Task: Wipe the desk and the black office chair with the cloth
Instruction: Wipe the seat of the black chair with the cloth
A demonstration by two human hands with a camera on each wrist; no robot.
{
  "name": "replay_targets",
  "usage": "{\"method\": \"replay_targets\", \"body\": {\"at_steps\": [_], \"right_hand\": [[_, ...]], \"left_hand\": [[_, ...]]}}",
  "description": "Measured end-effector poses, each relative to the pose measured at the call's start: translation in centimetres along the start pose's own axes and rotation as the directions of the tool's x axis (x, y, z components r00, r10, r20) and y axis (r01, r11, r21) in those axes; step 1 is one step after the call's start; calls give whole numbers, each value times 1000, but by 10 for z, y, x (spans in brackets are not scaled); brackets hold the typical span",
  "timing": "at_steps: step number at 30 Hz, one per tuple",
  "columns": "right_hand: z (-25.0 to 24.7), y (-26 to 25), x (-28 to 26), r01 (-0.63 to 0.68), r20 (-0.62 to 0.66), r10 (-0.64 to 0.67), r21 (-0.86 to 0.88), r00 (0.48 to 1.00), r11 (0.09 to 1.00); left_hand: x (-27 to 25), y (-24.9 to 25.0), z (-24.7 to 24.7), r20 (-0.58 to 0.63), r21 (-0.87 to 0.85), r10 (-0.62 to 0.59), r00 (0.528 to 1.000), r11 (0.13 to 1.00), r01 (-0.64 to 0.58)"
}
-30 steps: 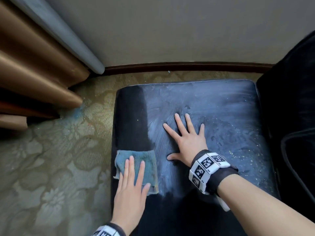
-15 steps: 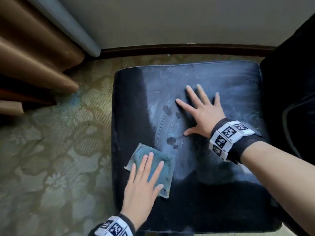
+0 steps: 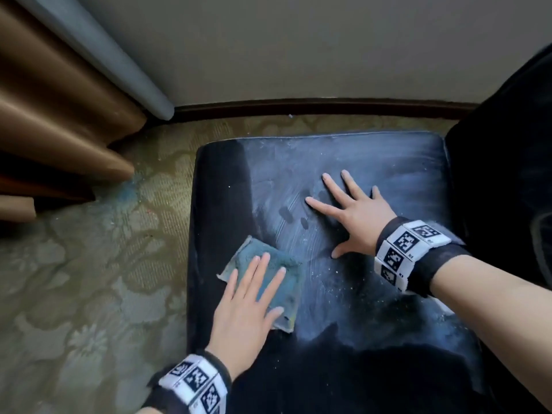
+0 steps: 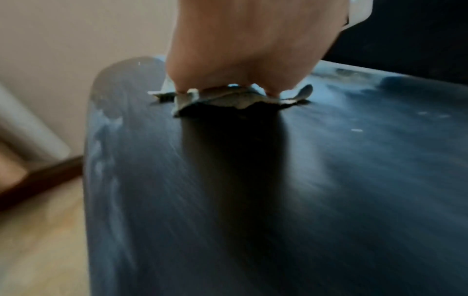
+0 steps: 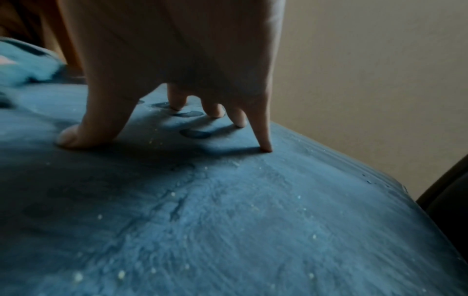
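Cloth (image 3: 263, 282): blue-green, small, folded flat, lying on the near-left part of the chair seat (image 3: 373, 162). Left hand (image 3: 248, 306) lies on top of it, fingers straight and slightly spread, palm pressing down; nothing curled round it. The left wrist view shows the cloth's edge (image 4: 228, 100) squashed and ruffled under the palm, so it is soft and thin. Judgement: light, limp, will bunch or fold over if pushed from one corner. Best held by flat pressure over its middle, as now, or pinched at an edge to lift.

Right hand (image 3: 355, 213): to the right of the cloth and farther from the body, apart from it. Fingers splayed straight, tips and thumb planted on the seat, palm arched up in the right wrist view (image 5: 177, 60). Holds nothing; reads as a brace.

Seat surface: black, padded, coated in pale dust with wipe streaks and scattered crumbs (image 5: 121, 274). A few dark oval fingerprint marks (image 3: 286, 213) lie between the two hands. A clean dark strip runs beyond the cloth along the seat's left side. Judgement: the seat gives slightly under pressure and the dust comes off readily.

Edges and room: the seat's left edge is just left of the cloth, with patterned carpet (image 3: 89, 264) below. Beyond the cloth there is open seat up to the far edge near the wall (image 3: 298, 49). To the right, the dusty area is open as far as the braced hand; past that, the dark chair back (image 3: 501, 174). The desk is not identifiable in view.
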State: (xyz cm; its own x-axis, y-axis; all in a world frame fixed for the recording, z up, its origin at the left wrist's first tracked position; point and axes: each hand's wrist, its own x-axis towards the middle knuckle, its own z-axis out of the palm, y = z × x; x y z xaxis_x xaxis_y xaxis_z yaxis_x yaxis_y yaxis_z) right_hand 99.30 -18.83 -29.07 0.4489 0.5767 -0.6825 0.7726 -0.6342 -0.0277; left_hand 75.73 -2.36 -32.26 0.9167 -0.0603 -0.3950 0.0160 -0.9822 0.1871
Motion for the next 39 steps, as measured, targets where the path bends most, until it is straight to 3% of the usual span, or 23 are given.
{"method": "replay_targets", "body": {"at_steps": [3, 5, 7, 10, 12, 15, 18, 20, 23, 25, 28, 29, 31, 33, 34, 39], "right_hand": [[2, -1, -1, 6, -7, -6, -13, 1000, 1000], [4, 0, -1, 9, -14, -9, -9, 1000, 1000], [3, 0, -2, 11, -8, -11, -13, 1000, 1000], [1, -1, -2, 14, 1, -14, -22, 1000, 1000], [1, -1, -1, 17, 3, -17, -23, 1000, 1000], [2, -2, 0, 23, 4, -23, -18, 1000, 1000], [4, -2, -1, 25, -7, -25, -16, 1000, 1000], [4, -2, -1, 26, -4, -26, -3, 1000, 1000], [2, -3, -1, 25, -8, -25, 4, 1000, 1000], [-1, -1, -1, 41, -10, -40, 27, 999, 999], [-4, 17, -1, -11, -58, 16, 93, 998, 996], [-3, 24, -1, -70, -75, 79, 116, 994, 991], [2, 33, -1, -161, -61, 174, 172, 983, 972], [6, 33, 1, -170, -31, 179, 193, 983, 966], [6, 32, 1, -162, -25, 170, 193, 985, 968], [-9, 46, 0, -113, 2, 115, 164, 993, 980]], "left_hand": [[81, -33, -36, -115, 29, -114, 987, 993, 118], [132, -54, -64, -51, -61, -287, 957, 957, 284], [145, -55, -64, -48, -91, -330, 943, 941, 325], [102, -29, -40, -115, 9, -200, 973, 979, 202], [72, -24, -31, -82, 47, -103, 991, 993, 107], [109, -46, -56, -58, 101, -65, 996, 992, 70], [177, -60, -88, 22, 41, -265, 964, 964, 264], [190, -53, -89, 0, 1, -316, 949, 949, 316], [142, -24, -63, -73, 69, -145, 987, 986, 150], [99, -12, -46, -34, 49, -13, 999, 999, 15], [113, -28, -58, 22, 88, 11, 1000, 996, -13], [133, -38, -65, 7, 107, -10, 1000, 994, 9], [181, -54, -86, -13, 63, -175, 984, 982, 175], [207, -56, -95, -13, 46, -301, 954, 952, 301], [205, -51, -91, -33, 37, -302, 953, 952, 303], [119, -13, -48, -77, 57, -2, 997, 998, 6]]}}
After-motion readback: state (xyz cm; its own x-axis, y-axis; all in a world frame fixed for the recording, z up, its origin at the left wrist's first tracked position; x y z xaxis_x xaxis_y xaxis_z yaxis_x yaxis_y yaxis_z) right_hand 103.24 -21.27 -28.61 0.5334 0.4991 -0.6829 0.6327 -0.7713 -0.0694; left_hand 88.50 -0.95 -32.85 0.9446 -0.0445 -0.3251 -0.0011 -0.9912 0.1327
